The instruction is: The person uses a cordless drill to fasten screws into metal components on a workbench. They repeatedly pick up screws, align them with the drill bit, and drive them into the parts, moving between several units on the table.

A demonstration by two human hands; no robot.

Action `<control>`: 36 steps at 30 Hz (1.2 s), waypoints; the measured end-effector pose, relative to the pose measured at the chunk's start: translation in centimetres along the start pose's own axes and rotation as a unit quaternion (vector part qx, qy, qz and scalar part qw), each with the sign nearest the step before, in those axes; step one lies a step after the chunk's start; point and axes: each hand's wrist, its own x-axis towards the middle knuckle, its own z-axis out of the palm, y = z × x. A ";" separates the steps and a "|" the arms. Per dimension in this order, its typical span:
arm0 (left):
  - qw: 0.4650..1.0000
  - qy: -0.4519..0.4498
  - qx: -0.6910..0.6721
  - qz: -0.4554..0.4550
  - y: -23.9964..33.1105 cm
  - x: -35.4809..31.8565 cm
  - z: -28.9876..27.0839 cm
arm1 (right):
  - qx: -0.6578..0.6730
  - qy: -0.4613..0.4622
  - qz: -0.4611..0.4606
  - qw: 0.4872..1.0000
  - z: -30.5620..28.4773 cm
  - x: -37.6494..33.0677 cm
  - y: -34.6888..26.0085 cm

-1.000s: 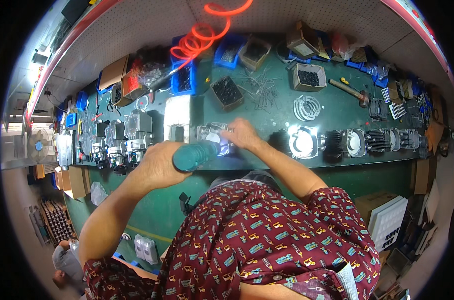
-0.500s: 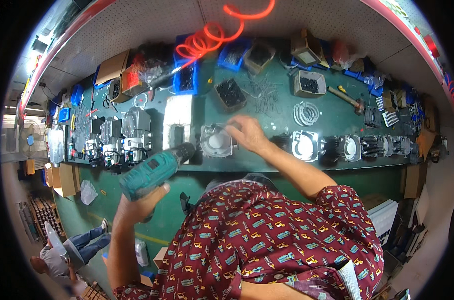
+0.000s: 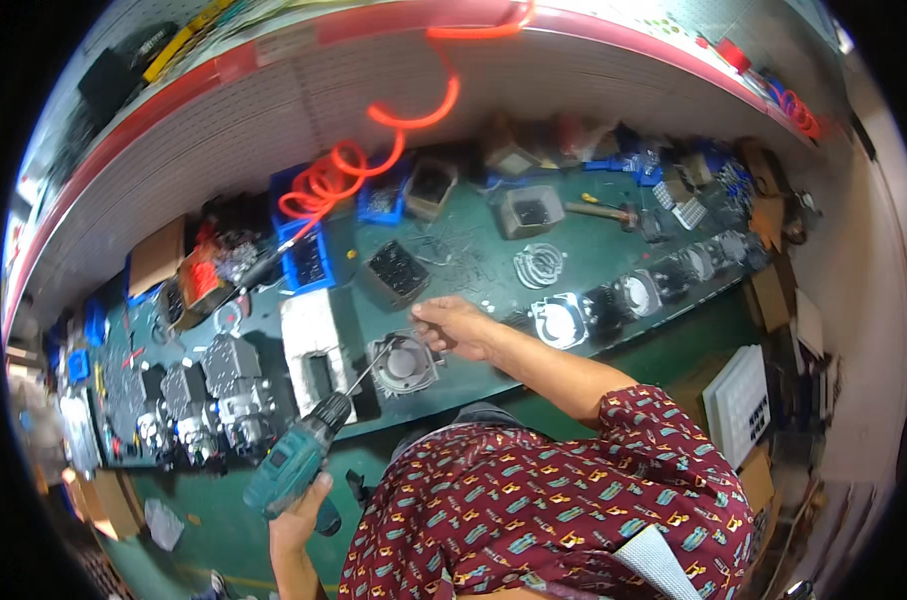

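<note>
My left hand (image 3: pixel 299 515) grips a teal and black cordless drill (image 3: pixel 286 468) by its handle. Its long thin bit (image 3: pixel 362 376) points up and right, ending near the left edge of a round grey metal housing (image 3: pixel 406 368) on the bench. Over the housing's upper right rim, my right hand (image 3: pixel 458 328) is closed, thumb and fingertips pinched together; anything between them is too small to make out. Just beyond those fingers stands a small cardboard box (image 3: pixel 384 288) of dark small parts. Left of the housing lies a white block (image 3: pixel 307 318) with a rectangular slot.
Several motor assemblies (image 3: pixel 242 405) stand at the bench's left. More housings (image 3: pixel 560 320) line the right front edge, with stacked metal rings (image 3: pixel 539 265) and a hammer (image 3: pixel 606 212) behind. A red coiled hose (image 3: pixel 414 123) hangs over the blue bins (image 3: pixel 307 262).
The view has tilted and swung, shifting the whole bench. The drill has turned and its bit now shows by the housing. My right hand's fingers have come closer to the small parts box.
</note>
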 end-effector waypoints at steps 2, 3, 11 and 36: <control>0.999 -0.010 -0.009 -0.038 0.5 0.5 -0.3 | -0.047 0.042 -0.039 0.997 -1.2 -0.9 -1.3; 0.998 -0.013 -0.014 -0.058 0.9 0.6 -0.4 | -0.046 0.072 -0.066 0.994 -1.8 -1.6 -2.2; 0.995 -0.033 -0.012 -0.090 1.5 2.6 0.2 | -0.168 0.193 -0.114 0.960 -11.5 -2.8 -9.4; 0.990 0.034 0.119 -0.064 2.3 2.4 9.5 | -0.758 0.001 -0.297 0.580 -11.5 14.8 -7.3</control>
